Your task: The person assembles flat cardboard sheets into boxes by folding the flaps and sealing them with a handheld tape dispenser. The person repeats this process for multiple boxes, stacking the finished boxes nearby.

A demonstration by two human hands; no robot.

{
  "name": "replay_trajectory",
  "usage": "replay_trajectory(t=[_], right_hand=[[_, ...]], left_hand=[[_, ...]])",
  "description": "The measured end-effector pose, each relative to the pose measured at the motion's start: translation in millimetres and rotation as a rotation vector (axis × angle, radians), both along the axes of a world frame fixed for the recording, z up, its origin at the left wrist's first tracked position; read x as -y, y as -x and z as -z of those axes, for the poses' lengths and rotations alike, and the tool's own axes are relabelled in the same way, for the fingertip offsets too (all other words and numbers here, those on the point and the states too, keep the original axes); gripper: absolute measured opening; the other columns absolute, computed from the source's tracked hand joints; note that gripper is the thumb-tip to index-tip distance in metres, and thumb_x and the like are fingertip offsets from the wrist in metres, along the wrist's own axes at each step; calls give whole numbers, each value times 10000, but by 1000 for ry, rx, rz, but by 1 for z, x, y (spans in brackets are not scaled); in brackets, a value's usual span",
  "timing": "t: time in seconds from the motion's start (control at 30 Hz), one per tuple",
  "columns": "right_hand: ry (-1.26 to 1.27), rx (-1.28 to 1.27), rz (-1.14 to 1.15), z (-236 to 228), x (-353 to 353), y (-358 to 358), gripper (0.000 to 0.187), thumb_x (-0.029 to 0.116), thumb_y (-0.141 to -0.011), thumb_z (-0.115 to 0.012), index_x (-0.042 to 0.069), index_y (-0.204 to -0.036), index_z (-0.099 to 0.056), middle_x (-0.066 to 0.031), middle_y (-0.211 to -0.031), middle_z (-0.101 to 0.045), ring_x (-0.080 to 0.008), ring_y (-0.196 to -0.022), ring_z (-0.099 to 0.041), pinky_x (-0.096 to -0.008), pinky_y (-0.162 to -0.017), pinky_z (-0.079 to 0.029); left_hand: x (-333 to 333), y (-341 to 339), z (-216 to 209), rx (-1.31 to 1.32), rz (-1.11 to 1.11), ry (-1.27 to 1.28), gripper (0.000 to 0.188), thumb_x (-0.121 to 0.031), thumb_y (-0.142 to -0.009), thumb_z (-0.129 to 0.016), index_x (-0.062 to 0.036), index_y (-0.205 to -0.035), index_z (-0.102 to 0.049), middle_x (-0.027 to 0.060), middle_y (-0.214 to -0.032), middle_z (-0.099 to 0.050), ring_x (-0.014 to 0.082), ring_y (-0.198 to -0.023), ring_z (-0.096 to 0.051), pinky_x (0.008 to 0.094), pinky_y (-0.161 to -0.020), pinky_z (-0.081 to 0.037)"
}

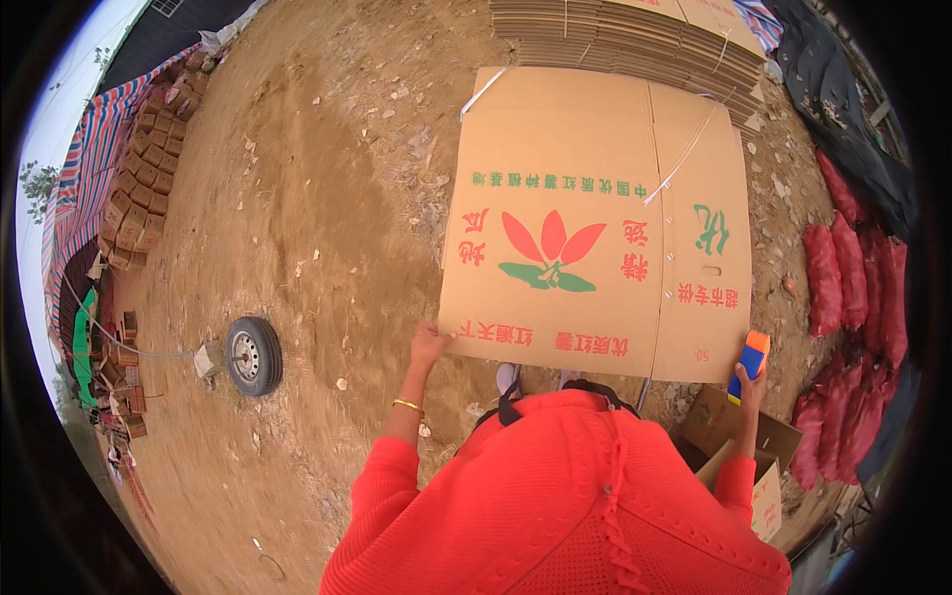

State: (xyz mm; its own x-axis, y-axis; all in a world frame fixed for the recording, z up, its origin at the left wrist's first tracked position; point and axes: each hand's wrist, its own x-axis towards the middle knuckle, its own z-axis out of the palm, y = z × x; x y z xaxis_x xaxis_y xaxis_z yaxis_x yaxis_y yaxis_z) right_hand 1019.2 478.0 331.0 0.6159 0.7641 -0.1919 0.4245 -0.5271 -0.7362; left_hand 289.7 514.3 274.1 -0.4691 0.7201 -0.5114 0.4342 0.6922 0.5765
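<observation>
A flattened cardboard box (555,327) with red and green printing lies in front of me, its near edge toward my body. At its near left corner my left hand (428,343) is closed on the edge, a gold bangle on that wrist. Just off the near right corner, my right hand (753,383) grips a blocky orange-and-blue tool (752,355) whose kind I cannot make out. White straps (684,151) lie loose across the cardboard's far part. Below my right hand stands an open cardboard box (710,421), partly hidden by my arm.
Behind the flat box rises a stack of flattened cartons (605,35). Filled red mesh sacks (838,278) line the right side beside a dark sheet (828,89). A wheel with a tyre (255,357) lies left on the dirt (327,228); stacked cartons (144,188) stand farther off.
</observation>
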Motion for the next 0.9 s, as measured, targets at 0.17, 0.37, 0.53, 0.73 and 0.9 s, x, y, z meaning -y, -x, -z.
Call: replay_trajectory(t=[0.17, 0.37, 0.53, 0.73, 0.9], right_hand=[[12, -98, -26, -1, -8, -12, 454, 320, -738, -773, -1, -990, -574, -72, -883, -618, -138, -753, -582, -296, -693, -486], [78, -163, -10, 18, -9, -32, 465, 370, -730, -775, 21, -982, -598, -62, -880, -625, -134, -763, -584, -291, -703, -483], [109, -156, -1, 13, -14, -26, 507, 390, -724, -774, 13, -1007, -589, -86, -910, -629, -156, -793, -593, -304, -725, -487], [38, 112, -152, -10, -18, -21, 418, 315, -788, -739, 6, -1014, -571, -54, -865, -621, -133, -734, -589, -290, -645, -491], [51, 29, -164, -47, -40, 22, 464, 331, -803, -721, -11, -1062, -544, -86, -930, -622, -140, -808, -586, -295, -711, -488]], left_hand=[[-24, -1, -28, 282, 207, 80, 408, -254, -733, -761, 17, -983, -584, 94, -879, -656, 166, -794, -616, 315, -719, -486], [-52, -10, -1, 636, -243, -140, 228, -226, -907, -590, -7, -967, -613, 20, -848, -632, 123, -775, -574, 271, -710, -449], [-51, 0, 30, 745, -413, -224, 227, -226, -931, -550, -11, -977, -607, 27, -884, -638, 131, -789, -579, 280, -742, -467], [-51, -10, 15, 855, -454, -135, 212, -222, -951, -509, -32, -936, -602, 25, -850, -629, 146, -750, -586, 311, -720, -492], [-34, 17, 12, 798, -310, 0, 177, -205, -951, -510, -59, -939, -609, 8, -822, -624, 124, -718, -588, 291, -681, -494]])
